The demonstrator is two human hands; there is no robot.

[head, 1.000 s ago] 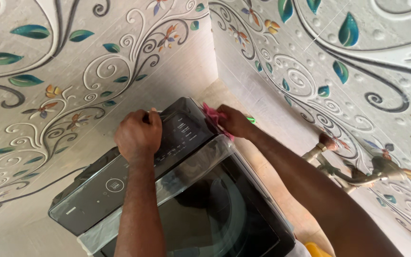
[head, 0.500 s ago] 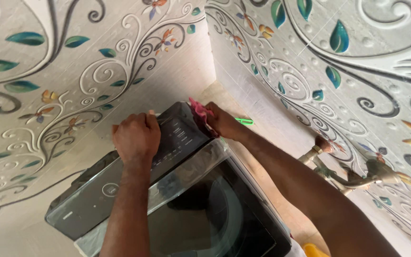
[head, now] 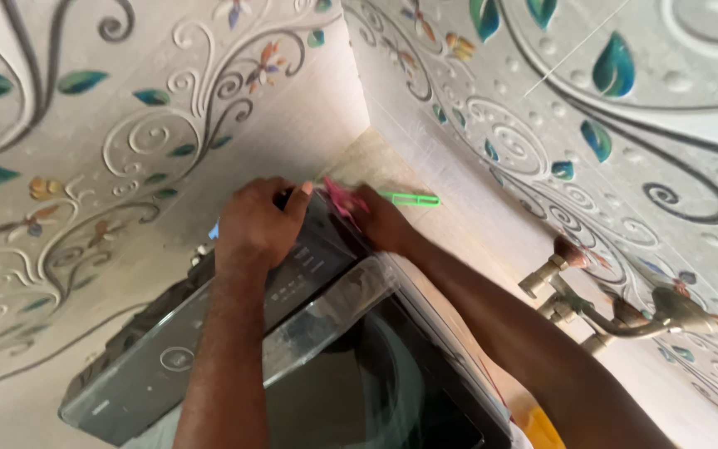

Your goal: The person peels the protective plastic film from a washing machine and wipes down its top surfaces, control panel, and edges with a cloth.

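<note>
Pink cloth (head: 338, 198), bunched in the right hand (head: 380, 223), now sits at the far back corner of the washing machine's dark control panel (head: 234, 312), right where the two floral-tiled walls (head: 126, 133) meet. The right fingers are closed around the cloth, pressing it against the panel's end. A second ago the cloth was lower, on the right side edge of the panel near the glass lid (head: 376, 374); since then it has travelled up and back toward the corner, so the wiping appears to have moved from the side onto the rear rim. The left hand (head: 255, 226) has shifted too: earlier it gripped the panel's back edge nearer the middle, and now it lies further along, close beside the right hand, its fingers curled over the rear edge and clamped on it. The view has swung as well, so the machine looks more tilted, and a green strip (head: 409, 199) on the floor behind the machine shows more plainly. Brass taps (head: 600, 312) stick out from the right wall, well apart from both hands.
</note>
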